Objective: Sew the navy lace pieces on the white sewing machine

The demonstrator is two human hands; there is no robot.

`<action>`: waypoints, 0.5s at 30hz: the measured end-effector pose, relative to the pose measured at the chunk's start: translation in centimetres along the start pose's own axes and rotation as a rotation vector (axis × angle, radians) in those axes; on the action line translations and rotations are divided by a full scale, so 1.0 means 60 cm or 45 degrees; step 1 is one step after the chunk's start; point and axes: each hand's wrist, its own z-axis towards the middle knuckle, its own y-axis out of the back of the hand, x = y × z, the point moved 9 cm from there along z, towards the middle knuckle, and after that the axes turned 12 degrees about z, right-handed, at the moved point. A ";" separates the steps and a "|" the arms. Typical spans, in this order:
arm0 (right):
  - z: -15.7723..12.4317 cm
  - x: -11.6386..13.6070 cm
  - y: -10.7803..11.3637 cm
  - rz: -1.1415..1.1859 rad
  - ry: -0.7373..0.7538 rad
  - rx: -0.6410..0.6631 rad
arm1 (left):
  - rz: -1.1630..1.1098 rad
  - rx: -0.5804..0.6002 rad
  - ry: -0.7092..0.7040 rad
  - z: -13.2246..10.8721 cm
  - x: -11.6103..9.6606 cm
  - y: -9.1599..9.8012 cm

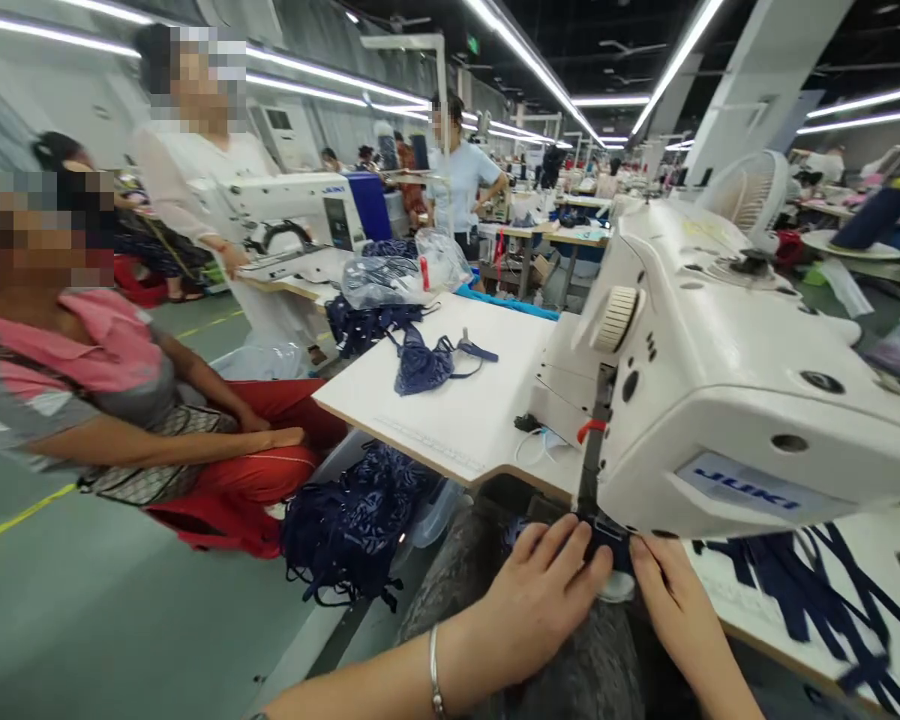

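Note:
My left hand [544,595], with a silver bangle at the wrist, lies with its fingers pressed on a small dark navy fabric piece [607,540] under the head of a white Juki sewing machine [720,370]. My right hand [671,590] pinches the same fabric from the right, right beside the needle area. Navy straps [802,585] trail off to the right on the white table [457,420]. Part of the fabric is hidden by the machine head.
A navy garment [427,362] lies on the table, with a clear plastic bag [397,275] behind it. A bin of navy pieces [352,525] sits by the table's left edge. A seated person in pink [97,400] is at left; other people stand by another machine [300,215].

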 end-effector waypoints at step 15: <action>-0.005 -0.066 0.018 0.244 -0.242 -0.068 | -1.134 0.289 0.518 -0.008 0.057 -0.115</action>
